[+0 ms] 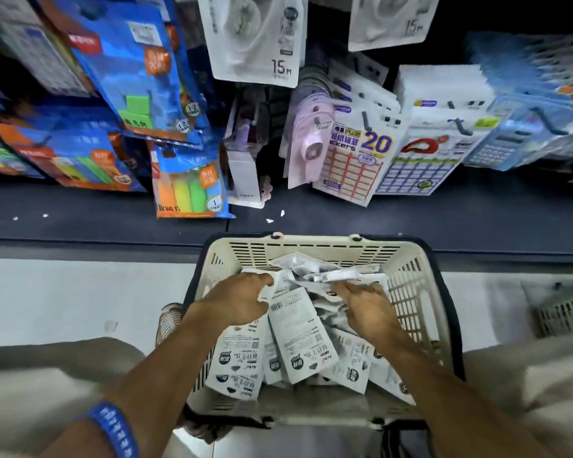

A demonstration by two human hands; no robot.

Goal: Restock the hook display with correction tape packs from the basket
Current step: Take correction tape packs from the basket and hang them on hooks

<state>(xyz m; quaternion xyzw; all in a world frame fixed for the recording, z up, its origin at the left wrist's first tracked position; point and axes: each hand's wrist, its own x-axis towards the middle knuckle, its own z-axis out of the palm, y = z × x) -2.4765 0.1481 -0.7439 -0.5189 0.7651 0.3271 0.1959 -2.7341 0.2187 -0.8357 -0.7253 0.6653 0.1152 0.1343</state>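
A slotted cream plastic basket [315, 251] is sitting on pale floor [63, 292] below dark shelving; both hands, left [242, 297] and right [366, 304], are grasping glossy flat correction tape packs [298, 328].

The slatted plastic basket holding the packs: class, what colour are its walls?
Cream walls on the slatted plastic basket, with a dark rim; the head view shows it.

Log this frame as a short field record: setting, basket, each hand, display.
setting: shop aisle, basket on the floor before a hook display
basket contents: loose white correction tape packs
left hand: in the basket, grip on a pack's edge
right hand: in the basket, fingers among the packs, grip unclear
display: 15 m packs hanging above
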